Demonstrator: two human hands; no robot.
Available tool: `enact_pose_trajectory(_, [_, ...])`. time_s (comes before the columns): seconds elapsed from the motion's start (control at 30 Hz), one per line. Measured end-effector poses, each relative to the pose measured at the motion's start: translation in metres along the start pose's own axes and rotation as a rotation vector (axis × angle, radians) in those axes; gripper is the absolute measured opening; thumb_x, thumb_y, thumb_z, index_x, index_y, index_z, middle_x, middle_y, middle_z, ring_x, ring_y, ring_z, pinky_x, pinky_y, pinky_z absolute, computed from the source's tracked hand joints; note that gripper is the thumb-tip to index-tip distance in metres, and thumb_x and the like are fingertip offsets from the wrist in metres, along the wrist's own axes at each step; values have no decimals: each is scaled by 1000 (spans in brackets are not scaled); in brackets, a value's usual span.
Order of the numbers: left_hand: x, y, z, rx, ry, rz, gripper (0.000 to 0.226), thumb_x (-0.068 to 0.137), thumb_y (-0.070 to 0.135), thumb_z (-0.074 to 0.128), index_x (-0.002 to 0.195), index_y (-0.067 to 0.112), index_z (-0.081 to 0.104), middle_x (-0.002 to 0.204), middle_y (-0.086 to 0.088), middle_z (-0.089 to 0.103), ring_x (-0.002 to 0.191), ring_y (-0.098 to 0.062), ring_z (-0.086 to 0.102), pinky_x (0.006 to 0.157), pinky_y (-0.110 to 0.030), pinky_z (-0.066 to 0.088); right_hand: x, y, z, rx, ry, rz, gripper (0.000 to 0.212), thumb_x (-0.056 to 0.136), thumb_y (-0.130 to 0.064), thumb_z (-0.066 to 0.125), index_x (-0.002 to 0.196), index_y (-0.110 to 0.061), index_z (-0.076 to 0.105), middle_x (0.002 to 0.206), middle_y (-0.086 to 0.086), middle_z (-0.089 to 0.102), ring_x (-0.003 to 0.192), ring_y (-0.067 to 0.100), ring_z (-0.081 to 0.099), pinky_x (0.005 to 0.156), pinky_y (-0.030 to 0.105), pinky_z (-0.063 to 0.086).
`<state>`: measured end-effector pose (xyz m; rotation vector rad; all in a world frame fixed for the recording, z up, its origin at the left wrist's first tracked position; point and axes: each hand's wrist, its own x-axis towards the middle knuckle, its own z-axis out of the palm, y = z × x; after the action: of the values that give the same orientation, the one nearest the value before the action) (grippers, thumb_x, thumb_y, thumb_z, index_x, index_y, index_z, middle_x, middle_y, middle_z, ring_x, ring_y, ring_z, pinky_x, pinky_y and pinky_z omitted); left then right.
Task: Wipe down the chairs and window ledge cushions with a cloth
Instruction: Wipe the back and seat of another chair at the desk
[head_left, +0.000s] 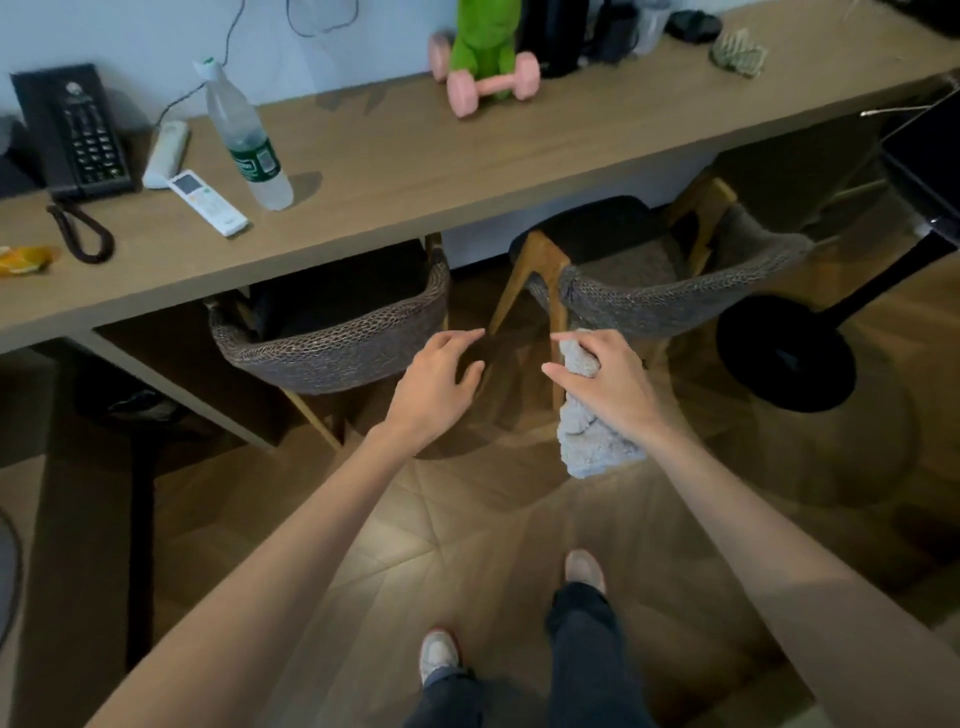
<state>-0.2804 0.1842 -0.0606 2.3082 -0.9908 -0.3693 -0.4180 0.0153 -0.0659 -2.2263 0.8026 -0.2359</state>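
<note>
Two woven-backed chairs are tucked under a long wooden desk (415, 171). The left chair (332, 348) shows its curved grey-brown backrest; the right chair (675, 301) stands beside it with light wooden legs and a dark seat. My right hand (602, 384) grips a crumpled light grey cloth (592, 441), which hangs below the fist, just in front of the right chair's backrest. My left hand (436, 379) hovers with relaxed, spread fingers between the two chairs, holding nothing and touching neither chair.
On the desk stand a black telephone (72, 135), a white remote (208, 202), a plastic water bottle (249, 140), a pink dumbbell (488, 85) and a green figure (483, 36). A black round lamp base (784, 353) sits on the wooden floor at right. My feet are below.
</note>
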Motion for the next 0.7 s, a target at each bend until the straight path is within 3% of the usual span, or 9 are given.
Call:
enact_pose_trajectory(0.23, [66,83,75,-32,-23,18,44,96,27,52,140,26,43,143,1,43,130,-16,44,96,-20,31,45,96,-87,-34,10,69,53,83,-48,67,132,-40,47,135,-4,36,120,13,44,90,23,32])
enact_pose_trajectory(0.43, [124,169,161,-76,-45,-87,46,96,24,52,141,21,42,145,-5,38,126,-18,46,98,-19,33,98,189,-186,-19,-61,101,62,83,-46,68,138,-39,41,140,-3,29,124,15,42,92,24,34])
enact_pose_trajectory(0.53, [152,196,196,-92,-72,-132,48,96,25,52,143,20,40,148,-6,34,132,-21,40,108,-29,33,126,229,-224,-10,-79,128,63,83,-47,68,138,-41,39,143,-3,24,128,16,40,94,25,33])
enact_pose_trajectory(0.7, [205,218,242,-97,-86,-193,52,96,34,52,145,26,36,150,-4,30,136,-24,35,110,-38,33,185,286,-253,-52,-98,96,65,82,-50,69,138,-41,38,144,-2,23,127,19,41,96,27,39])
